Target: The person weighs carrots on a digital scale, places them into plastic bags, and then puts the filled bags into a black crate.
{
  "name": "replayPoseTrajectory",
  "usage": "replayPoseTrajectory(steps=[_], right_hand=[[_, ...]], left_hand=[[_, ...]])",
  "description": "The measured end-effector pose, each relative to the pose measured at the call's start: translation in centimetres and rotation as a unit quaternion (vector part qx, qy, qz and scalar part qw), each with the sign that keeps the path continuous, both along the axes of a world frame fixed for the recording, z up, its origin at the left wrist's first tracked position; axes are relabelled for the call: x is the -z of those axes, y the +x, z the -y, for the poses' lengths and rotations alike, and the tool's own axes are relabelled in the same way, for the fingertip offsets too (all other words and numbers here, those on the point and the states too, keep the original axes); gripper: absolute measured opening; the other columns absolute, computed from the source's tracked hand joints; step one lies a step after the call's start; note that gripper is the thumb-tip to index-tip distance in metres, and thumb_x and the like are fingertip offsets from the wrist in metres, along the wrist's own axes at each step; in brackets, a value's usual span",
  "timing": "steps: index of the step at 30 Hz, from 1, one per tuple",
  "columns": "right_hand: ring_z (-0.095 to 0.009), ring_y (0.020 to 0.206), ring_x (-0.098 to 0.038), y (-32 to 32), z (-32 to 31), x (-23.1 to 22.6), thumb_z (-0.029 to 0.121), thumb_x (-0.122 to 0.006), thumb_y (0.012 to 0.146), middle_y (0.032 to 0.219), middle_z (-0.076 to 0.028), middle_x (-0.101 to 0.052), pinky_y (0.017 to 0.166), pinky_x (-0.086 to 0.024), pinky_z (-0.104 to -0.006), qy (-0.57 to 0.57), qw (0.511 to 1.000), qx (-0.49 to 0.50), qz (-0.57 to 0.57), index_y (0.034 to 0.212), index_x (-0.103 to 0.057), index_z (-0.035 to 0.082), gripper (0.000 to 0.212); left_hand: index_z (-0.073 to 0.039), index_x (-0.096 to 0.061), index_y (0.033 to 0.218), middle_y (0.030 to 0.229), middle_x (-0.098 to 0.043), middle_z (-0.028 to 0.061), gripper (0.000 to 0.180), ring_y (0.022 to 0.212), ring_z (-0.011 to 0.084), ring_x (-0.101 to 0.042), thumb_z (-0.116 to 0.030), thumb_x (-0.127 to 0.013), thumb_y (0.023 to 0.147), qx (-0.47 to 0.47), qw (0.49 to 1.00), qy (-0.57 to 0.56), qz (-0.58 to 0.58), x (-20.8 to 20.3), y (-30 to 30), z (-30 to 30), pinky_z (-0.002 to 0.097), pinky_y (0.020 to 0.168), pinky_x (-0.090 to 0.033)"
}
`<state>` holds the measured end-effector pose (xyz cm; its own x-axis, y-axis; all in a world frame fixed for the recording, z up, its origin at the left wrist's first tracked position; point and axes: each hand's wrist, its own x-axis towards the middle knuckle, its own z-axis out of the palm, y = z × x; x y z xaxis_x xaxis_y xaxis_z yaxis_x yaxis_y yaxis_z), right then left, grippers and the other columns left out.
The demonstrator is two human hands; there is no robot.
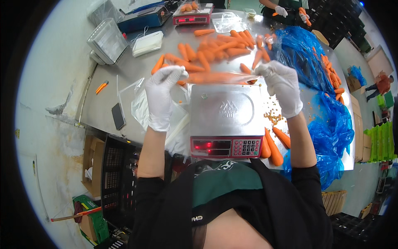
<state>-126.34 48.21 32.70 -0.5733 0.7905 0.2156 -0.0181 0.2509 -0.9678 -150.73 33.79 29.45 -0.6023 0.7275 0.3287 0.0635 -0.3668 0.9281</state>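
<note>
My left hand (163,93) and my right hand (284,87) wear white gloves. Each pinches one end of a clear plastic bag (244,77), stretched level above the far edge of the scale. Orange shows through the blurred film; whether carrots lie inside the bag or behind it, I cannot tell. Below the bag stands the scale (222,110), its steel plate bare, with a red keypad panel on the near side. A heap of loose carrots (205,60) lies just beyond. Several carrots (273,151) rest against the scale's right side.
Flat plastic bags (143,108), a phone (118,116) and an orange cutter (101,87) lie at left. Blue plastic sheeting (298,56) covers the right side. A second scale (192,14) stands at the back. Across the table, a person's gloved hand (304,16) holds carrots.
</note>
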Motion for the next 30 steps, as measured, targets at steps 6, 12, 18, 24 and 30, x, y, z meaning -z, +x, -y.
replayPoseTrajectory(steps=[6,12,18,24,30], right_hand=[[-0.005,0.045,-0.04,0.2,1.2,13.4,0.028,-0.062,0.093,0.061,0.002,-0.056,0.042,-0.031,-0.0212,-0.164,0.974,-0.042,0.15,0.08,-0.069,0.002,0.03],[-0.005,0.044,-0.035,0.4,2.9,17.9,0.028,-0.06,0.093,0.056,0.004,-0.051,0.041,-0.028,-0.0224,-0.252,0.947,-0.039,0.193,0.068,-0.064,0.006,0.034],[-0.005,0.045,-0.035,-0.6,2.3,17.5,0.026,-0.06,0.093,0.055,0.003,-0.051,0.041,-0.028,-0.0233,-0.253,0.939,-0.061,0.225,0.068,-0.064,0.005,0.033],[-0.007,0.043,-0.04,-0.9,1.9,18.3,0.029,-0.065,0.086,0.057,-0.001,-0.057,0.039,-0.031,-0.0245,-0.257,0.926,-0.065,0.269,0.074,-0.068,0.001,0.031],[-0.016,0.061,-0.063,0.5,0.6,17.2,0.031,-0.071,0.08,0.065,-0.009,-0.064,0.057,-0.049,-0.0295,-0.113,0.916,-0.017,0.384,0.086,-0.067,0.0,0.031]], left_hand=[[0.004,-0.068,0.089,0.075,-0.067,0.0041,0.01,0.069,0.0096,-0.06,-0.006,-0.064,0.087,-0.056,0.982,-0.149,0.099,14.0,1.8,3.6,0.023,0.067,-0.047],[0.001,-0.065,0.083,0.07,-0.065,0.0048,0.013,0.064,0.0096,-0.06,-0.011,-0.067,0.087,-0.068,0.959,-0.198,0.191,16.9,3.8,5.8,0.0222,0.062,-0.046],[-0.001,-0.063,0.08,0.06,-0.059,0.0023,0.017,0.054,0.0072,-0.054,-0.015,-0.068,0.088,-0.074,0.952,-0.217,0.204,17.0,2.9,5.9,0.0222,0.052,-0.041],[-0.003,-0.063,0.082,0.052,-0.054,0.0027,0.017,0.046,0.0092,-0.05,-0.018,-0.068,0.088,-0.145,0.94,-0.282,0.124,17.6,2.8,4.9,0.0258,0.046,-0.038],[-0.013,-0.065,0.11,0.102,-0.065,0.0075,0.034,0.091,0.0247,-0.061,-0.024,-0.072,0.079,-0.255,0.831,-0.273,-0.411,14.8,2.3,5.2,0.0401,0.08,-0.047]])
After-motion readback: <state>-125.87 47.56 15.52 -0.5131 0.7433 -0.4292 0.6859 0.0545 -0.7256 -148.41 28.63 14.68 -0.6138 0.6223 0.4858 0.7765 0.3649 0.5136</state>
